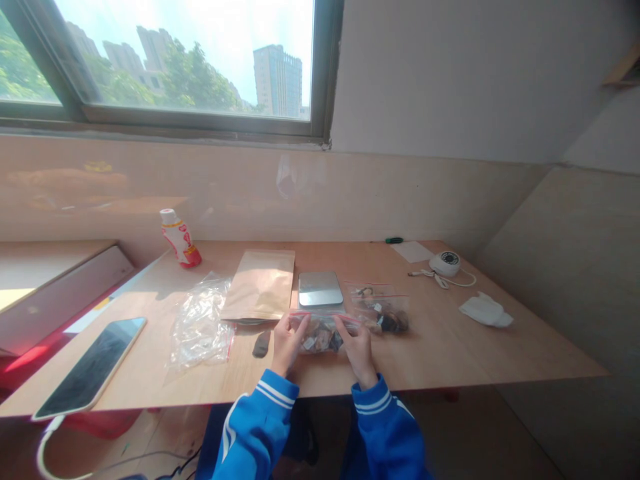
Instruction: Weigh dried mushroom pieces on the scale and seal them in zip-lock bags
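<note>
Between my hands is a clear zip bag (pixel 320 335) with a red seal strip, holding small dark and brownish pieces I cannot make out. My left hand (pixel 287 345) grips its left top corner, thumb on the strip. At the right top corner, my right hand (pixel 359 348) pinches the same edge. Just beyond the bag stands a small silver scale (pixel 321 289). To its right lies a second filled zip bag (pixel 393 316), partly overlapping another. A flat dark piece (pixel 261 345) rests on the table left of my left hand.
A brown paper pouch (pixel 263 283) and a pile of clear plastic bags (pixel 200 327) lie to the left. Farther left are a phone (pixel 93 367) on a cable and a bottle (pixel 181 240). At right are a white fan-like device (pixel 445 264), a crumpled tissue (pixel 485 310) and a green-handled screwdriver (pixel 395 240).
</note>
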